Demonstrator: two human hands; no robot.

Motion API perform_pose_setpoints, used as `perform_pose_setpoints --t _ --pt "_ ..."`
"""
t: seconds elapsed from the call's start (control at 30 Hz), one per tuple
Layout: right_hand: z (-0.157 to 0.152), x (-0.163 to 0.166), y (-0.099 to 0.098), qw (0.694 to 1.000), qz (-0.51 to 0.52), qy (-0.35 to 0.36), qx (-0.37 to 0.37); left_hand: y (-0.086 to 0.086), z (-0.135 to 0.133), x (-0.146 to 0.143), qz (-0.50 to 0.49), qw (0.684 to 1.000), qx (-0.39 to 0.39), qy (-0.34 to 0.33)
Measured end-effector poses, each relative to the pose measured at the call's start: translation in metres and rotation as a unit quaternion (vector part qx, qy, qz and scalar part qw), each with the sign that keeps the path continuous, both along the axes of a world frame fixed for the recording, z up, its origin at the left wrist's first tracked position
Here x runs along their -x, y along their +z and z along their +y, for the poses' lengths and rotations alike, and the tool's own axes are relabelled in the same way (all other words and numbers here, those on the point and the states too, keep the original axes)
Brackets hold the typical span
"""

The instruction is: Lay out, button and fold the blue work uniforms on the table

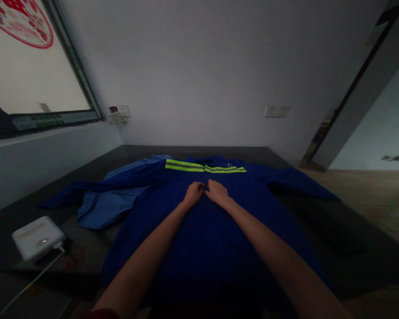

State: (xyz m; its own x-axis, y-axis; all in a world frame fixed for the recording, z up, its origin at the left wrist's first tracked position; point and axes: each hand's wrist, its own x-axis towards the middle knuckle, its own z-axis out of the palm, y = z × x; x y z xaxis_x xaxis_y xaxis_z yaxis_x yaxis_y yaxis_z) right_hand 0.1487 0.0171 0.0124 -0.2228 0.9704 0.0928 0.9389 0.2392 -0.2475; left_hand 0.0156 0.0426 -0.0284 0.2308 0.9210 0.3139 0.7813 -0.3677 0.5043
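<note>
A dark blue work jacket (206, 230) lies spread, front up, on the dark table, its sleeves out to both sides. A yellow-green reflective band (186, 165) crosses its chest and is split at the front opening. My left hand (194, 193) and my right hand (217, 192) meet at this opening, just below the band. Both hands have their fingers curled in and pinch the jacket's front edges. Fingertips and any fastener between them are too small and dark to make out.
Lighter blue folded clothing (109, 206) lies under the jacket's left-hand sleeve. A white box (38, 237) with a cable stands at the table's left front. A dark flat item (332, 228) rests on the right. Behind the table (133, 152) is a wall with sockets (276, 111).
</note>
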Motion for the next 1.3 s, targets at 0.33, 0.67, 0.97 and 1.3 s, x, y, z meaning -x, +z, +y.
perform_pose_setpoints --t 0.33,0.67,0.97,1.3 --pt "0.000 0.000 -0.008 0.999 -0.013 -0.044 0.022 0.002 -0.004 -0.003 0.027 0.999 0.010 0.019" --pt "-0.003 0.006 -0.016 0.996 0.031 -0.084 -0.008 0.011 -0.002 -0.013 0.088 0.992 0.050 0.070" --pt "0.022 -0.020 -0.025 0.983 0.156 -0.100 0.015 0.010 -0.004 -0.018 0.048 0.996 0.034 0.069" --pt "0.037 -0.024 -0.030 0.945 0.314 -0.085 0.032 0.001 -0.001 -0.020 -0.024 0.997 0.006 0.069"
